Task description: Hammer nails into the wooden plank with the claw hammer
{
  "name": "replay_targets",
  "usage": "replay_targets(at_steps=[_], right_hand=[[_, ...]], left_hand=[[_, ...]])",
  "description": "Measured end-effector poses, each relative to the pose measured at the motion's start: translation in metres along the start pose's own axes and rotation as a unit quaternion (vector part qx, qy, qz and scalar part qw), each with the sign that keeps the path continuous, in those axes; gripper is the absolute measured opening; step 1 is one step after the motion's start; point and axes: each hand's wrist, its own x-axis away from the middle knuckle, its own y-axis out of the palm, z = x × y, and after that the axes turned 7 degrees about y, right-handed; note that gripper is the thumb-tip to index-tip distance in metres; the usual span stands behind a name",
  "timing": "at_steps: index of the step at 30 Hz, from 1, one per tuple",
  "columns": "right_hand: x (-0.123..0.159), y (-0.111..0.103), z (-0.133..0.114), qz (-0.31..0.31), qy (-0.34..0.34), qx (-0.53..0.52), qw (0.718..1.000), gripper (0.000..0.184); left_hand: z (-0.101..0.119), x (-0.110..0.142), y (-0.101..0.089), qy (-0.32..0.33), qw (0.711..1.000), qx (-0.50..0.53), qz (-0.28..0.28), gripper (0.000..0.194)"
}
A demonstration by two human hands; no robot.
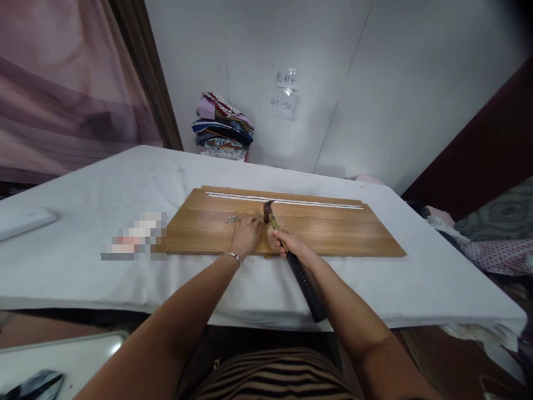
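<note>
Left hand (245, 236): low over the board (341, 230), fingers by the hammer (268, 213) head; cannot tell if grasping anything.
Right hand (288, 243): clenched around the hammer.
Nails (233, 219): left, on the board.
Board: flat on the white table (175, 289).

Board (350, 236) warm brown, wood grain darker; strips (287, 200) white, marked dark. Hammer (306, 283) rusty brown at head, yellowish along shaft, black at grip. Nails (234, 219) silvery. Bracelet (231, 256) silver. Tablecloth (104, 183) plain white. Shirt (275, 378) striped black and tan. Wall (258, 33) pale grey. Clothes (224, 125) lilac, blue, black, some patterned. Curtain (70, 83) dusty pink. Cloth (503, 255) dotted, pink and white.
</note>
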Motion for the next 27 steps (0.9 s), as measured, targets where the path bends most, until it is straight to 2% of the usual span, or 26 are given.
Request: replay_targets(at_steps=[13,19,27], right_hand=[[-0.0018,-0.0002,0.0001,0.0,0.0,0.003,1.0,0.023],[-0.004,-0.0006,0.0016,-0.01,-0.003,-0.002,1.0,0.031],[0.0014,0.0026,-0.0018,0.004,0.006,-0.012,1.0,0.023]], left_hand=[[0.0029,0.0007,-0.003,0.0,1.0,-0.011,-0.012,0.04],[0.0017,-0.0004,-0.0016,-0.002,1.0,-0.004,-0.01,0.037],[0.0067,0.0004,-0.0059,-0.008,1.0,-0.007,-0.016,0.038]])
